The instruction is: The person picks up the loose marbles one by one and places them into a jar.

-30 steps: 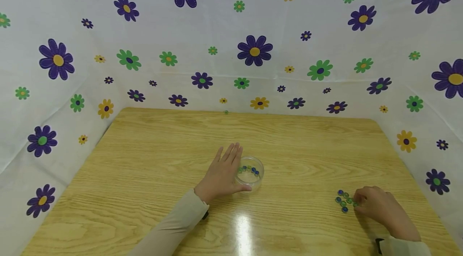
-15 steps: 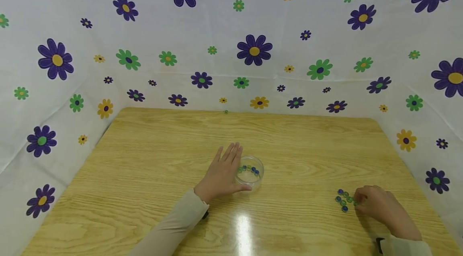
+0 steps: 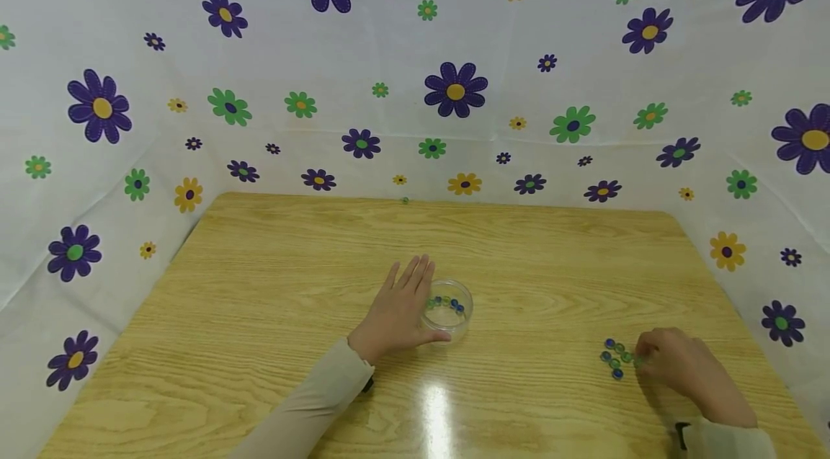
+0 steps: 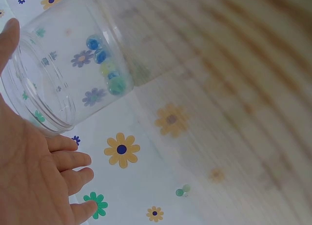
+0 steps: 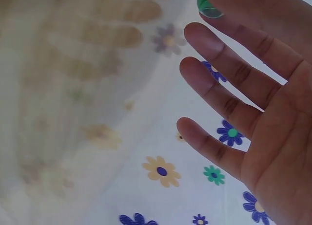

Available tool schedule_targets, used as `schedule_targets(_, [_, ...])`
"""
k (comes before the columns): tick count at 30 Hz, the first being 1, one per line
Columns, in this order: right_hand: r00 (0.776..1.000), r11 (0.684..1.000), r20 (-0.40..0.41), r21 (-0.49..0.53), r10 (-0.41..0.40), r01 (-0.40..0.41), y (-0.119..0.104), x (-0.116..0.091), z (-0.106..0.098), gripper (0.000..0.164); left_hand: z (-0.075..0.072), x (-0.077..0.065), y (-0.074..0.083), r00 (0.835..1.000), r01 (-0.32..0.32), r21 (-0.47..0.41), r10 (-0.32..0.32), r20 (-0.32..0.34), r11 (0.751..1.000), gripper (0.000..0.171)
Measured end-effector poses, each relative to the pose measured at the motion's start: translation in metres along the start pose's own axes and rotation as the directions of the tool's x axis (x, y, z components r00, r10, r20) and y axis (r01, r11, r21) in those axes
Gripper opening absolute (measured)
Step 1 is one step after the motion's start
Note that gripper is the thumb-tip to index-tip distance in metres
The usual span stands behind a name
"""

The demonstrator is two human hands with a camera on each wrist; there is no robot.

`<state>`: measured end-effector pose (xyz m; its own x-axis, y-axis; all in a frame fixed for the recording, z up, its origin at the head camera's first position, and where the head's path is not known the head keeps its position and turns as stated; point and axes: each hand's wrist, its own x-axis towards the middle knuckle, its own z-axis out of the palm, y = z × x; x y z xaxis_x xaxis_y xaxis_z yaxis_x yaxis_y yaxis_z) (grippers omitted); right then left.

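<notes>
A clear round plastic jar (image 3: 449,319) stands mid-table with several blue and green marbles (image 4: 108,69) along one side of its bottom. My left hand (image 3: 394,321) rests against the jar's left side, fingers straight and thumb spread along the near side. At the right, my right hand (image 3: 676,368) pinches a green marble (image 5: 209,6) between thumb and index finger, low at the tabletop. Its other fingers are extended in the right wrist view. Just left of this hand lies a loose cluster of blue and green marbles (image 3: 614,364).
A lone green marble (image 3: 405,200) lies at the table's back edge. White cloth (image 3: 389,34) printed with flowers hangs behind and on both sides of the wooden table (image 3: 292,250).
My right hand has risen very slightly with the green marble at its fingertips. The left hand and the jar have stayed in place.
</notes>
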<state>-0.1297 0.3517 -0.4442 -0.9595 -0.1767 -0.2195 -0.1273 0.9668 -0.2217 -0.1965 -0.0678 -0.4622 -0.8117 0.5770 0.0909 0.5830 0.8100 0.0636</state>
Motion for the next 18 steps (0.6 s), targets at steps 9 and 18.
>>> schedule_targets(9, [0.968,0.983,-0.197,-0.122,-0.157,0.135,-0.013,0.003,-0.013,0.018,-0.001,0.000,-0.001,1.000,0.002,0.009,-0.002,0.005,1.000,0.112])
schedule_targets(18, [0.867,0.940,-0.380,-0.235,-0.322,0.247,-0.035,0.013,-0.026,0.019,0.002,0.000,-0.001,1.000,0.005,0.003,-0.005,-0.004,1.000,0.111])
